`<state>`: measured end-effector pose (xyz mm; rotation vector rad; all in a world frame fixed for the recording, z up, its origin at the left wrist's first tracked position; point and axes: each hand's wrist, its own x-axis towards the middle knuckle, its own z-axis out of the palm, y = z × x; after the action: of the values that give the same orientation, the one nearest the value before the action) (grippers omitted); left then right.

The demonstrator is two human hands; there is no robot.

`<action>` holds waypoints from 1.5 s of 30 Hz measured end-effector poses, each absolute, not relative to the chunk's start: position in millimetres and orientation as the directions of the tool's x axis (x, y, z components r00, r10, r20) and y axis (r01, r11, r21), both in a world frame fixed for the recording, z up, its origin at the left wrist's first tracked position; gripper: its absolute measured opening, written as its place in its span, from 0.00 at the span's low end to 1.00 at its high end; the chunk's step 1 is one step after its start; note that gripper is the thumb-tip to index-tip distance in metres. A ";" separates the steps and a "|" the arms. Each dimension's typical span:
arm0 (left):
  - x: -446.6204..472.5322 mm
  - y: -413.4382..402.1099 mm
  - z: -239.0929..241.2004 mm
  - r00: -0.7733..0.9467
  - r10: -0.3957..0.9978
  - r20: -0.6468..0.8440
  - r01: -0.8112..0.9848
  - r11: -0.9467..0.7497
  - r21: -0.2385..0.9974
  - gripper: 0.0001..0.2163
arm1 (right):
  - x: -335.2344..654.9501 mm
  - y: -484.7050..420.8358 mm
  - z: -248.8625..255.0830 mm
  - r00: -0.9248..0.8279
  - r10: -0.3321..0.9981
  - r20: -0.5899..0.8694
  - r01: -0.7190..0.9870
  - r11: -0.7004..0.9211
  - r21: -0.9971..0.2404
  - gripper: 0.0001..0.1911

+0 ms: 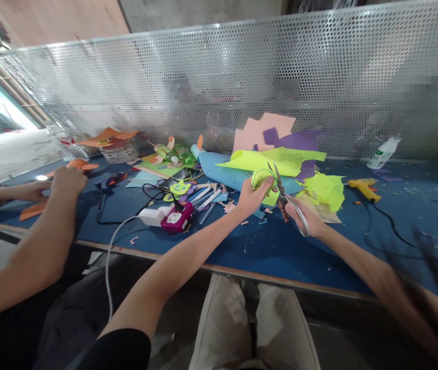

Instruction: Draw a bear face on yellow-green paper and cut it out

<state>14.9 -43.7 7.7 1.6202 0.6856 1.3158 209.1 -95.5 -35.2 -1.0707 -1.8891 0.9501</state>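
Observation:
Near the middle of the blue table, my left hand [255, 198] is closed on a small rounded piece of yellow-green felt [262, 178] with a dark line along its edge. My right hand [304, 213] grips metal scissors [294, 201] by the handles. The blades are spread apart and point up beside the felt piece; whether they touch it I cannot tell. Behind both hands lie a yellow-green felt sheet [273, 161], partly rolled, and a blue felt roll [219, 169]. A crumpled yellow-green felt piece [325, 190] rests just past my right hand.
A magenta power adapter [177, 218] with a white cable sits left of my arms. At right lie a yellow glue gun [364, 189] and a white glue bottle [384, 153]. A co-worker's arms [59, 205] reach in from the left. A perforated metal panel [219, 77] stands behind the table.

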 end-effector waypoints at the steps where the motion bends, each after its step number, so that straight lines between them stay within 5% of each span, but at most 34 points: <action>1: 13.9 -43.8 8.6 0.285 0.845 0.452 -0.116 -0.438 0.892 0.22 | 211.3 -94.4 -35.5 -0.385 0.889 0.249 0.346 0.389 -0.854 0.29; 27: 9.0 -36.6 2.2 0.344 0.793 0.502 -0.049 -0.519 0.854 0.17 | 218.1 -96.9 -27.2 -0.427 0.865 0.262 0.370 0.432 -0.822 0.28; 45: 10.2 -37.3 1.8 0.371 0.817 0.440 -0.137 -0.421 0.897 0.18 | 225.2 -91.0 -34.8 -0.512 0.814 0.274 0.328 0.480 -0.814 0.30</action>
<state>10.2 -37.3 1.8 1.6563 0.6137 1.2252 225.2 -91.0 -34.8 -0.9401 -2.0624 0.9397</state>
